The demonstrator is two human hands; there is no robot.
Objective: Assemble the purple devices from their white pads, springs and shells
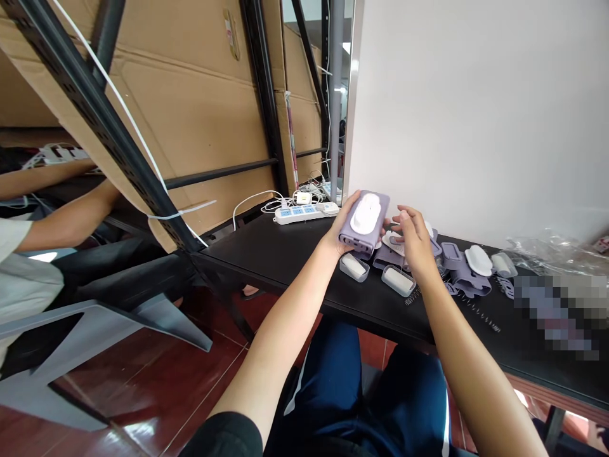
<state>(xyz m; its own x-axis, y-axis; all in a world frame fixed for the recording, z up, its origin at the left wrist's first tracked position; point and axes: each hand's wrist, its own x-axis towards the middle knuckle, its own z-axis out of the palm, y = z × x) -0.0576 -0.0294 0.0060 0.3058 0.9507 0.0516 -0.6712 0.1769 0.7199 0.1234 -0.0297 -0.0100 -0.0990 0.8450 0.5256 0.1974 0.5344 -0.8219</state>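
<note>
The left hand [340, 231] grips a purple case [364, 223] above the surface's [285, 251] near edge (white pad on top); the right hand [413, 244], loosely curled and empty, rests among purple parts [469, 279]. Assembly seems midway; picking a matching piece likely follows.

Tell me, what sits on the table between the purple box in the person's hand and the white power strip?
Nothing: in the head view, only bare black table separates the purple box, held in the left hand, from the power strip.
</note>
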